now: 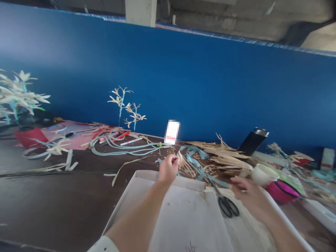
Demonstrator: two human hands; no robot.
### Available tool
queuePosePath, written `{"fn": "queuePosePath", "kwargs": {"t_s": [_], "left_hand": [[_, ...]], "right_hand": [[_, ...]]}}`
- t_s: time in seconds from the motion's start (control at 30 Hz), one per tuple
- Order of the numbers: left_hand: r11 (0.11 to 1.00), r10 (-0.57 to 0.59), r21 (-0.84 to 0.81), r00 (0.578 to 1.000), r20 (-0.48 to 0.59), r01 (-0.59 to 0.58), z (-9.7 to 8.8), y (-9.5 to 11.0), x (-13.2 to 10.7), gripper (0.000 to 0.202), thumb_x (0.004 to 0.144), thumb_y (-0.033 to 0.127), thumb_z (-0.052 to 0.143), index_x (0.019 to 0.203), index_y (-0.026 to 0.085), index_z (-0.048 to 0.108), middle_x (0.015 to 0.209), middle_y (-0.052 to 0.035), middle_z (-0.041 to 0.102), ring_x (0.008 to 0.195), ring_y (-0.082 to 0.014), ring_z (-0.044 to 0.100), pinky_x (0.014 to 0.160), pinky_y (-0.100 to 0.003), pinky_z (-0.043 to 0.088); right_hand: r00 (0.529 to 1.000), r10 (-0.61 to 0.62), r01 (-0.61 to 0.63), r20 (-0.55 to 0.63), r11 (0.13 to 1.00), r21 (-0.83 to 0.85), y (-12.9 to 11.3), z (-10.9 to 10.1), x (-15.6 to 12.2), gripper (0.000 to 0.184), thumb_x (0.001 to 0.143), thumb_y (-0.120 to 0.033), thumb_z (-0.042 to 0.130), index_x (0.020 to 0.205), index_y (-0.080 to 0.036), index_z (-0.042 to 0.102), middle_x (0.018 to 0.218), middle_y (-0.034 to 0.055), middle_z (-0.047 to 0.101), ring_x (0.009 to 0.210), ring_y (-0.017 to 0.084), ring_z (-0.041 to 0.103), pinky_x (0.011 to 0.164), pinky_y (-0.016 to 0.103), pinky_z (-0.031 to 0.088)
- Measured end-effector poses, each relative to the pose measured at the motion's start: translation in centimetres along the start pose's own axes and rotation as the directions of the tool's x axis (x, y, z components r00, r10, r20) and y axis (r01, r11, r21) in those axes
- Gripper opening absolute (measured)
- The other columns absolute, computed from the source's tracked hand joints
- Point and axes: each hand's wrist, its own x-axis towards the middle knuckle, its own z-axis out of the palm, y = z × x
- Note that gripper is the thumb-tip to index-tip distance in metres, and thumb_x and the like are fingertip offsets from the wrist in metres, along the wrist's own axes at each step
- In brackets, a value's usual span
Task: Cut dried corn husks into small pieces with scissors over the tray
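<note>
Fingers pinched together, my left hand (168,168) holds a small pale dried-leaf piece (181,160) above the far edge of a white cardboard box lid (183,217). A light-blue ribbon (195,161) loops beside it and runs right to the fingertips of my right hand (245,194), which is slightly blurred and closed on the ribbon's end. Between the hands lie black-handled scissors (228,206), blades pointing away under the ribbon. Dried leaf scraps (189,168) are scattered just beyond the lid.
Dried leaves (223,152), a dark flask (253,141), a cream cup (264,174) and a pink container (282,190) stand right. Leaf-flower stems (121,101), blue cords (115,151) and a red pot (30,136) are left. A blue panel (183,80) closes the back; a bright blurred phone-like rectangle (172,132) leans there.
</note>
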Motion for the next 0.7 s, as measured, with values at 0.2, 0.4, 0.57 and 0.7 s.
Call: {"fn": "queuePosePath", "kwargs": {"t_s": [0.2,0.4,0.57,0.7], "left_hand": [[0.996,-0.044,-0.073,0.999,0.012,0.045,0.0,0.1,0.1,0.022,0.082,0.039,0.046,0.083,0.019,0.056,0.066,-0.0008,0.065,0.054,-0.0122,0.062,0.046,-0.020,0.039],[0.980,-0.080,-0.182,0.997,0.014,0.081,-0.2,0.6,0.1,0.026,0.080,0.044,0.049,0.083,0.019,0.055,0.067,-0.0018,0.064,0.052,-0.0138,0.062,0.041,-0.020,0.037],[0.946,-0.101,-0.303,0.993,0.054,0.113,-0.4,1.3,0.0,0.025,0.076,0.042,0.054,0.084,0.019,0.054,0.067,-0.0013,0.063,0.053,-0.0145,0.062,0.040,-0.020,0.039],[0.925,-0.097,-0.364,0.994,0.049,0.108,-0.6,1.7,0.0,0.024,0.075,0.040,0.057,0.083,0.017,0.054,0.066,-0.0010,0.062,0.055,-0.0145,0.063,0.040,-0.019,0.041]], "right_hand": [[0.968,0.077,-0.025,0.239,0.977,-0.213,2.5,4.0,-1.5,0.030,0.070,-0.046,0.053,0.086,-0.025,0.067,0.087,0.0077,0.070,0.074,0.025,0.064,0.061,0.031,0.043],[0.975,0.031,0.011,0.222,0.982,-0.186,1.0,3.1,-2.3,0.023,0.065,-0.036,0.056,0.083,-0.029,0.068,0.080,0.0059,0.069,0.070,0.025,0.064,0.056,0.030,0.038],[0.975,-0.056,0.079,0.213,0.992,-0.101,1.0,3.2,-2.3,0.029,0.059,-0.030,0.058,0.086,-0.030,0.069,0.080,0.0057,0.069,0.072,0.026,0.063,0.059,0.030,0.039],[0.977,-0.039,0.049,0.212,0.998,-0.043,1.0,3.2,-2.3,0.029,0.057,-0.029,0.058,0.083,-0.029,0.070,0.073,0.0045,0.068,0.068,0.026,0.062,0.059,0.030,0.039]]}}
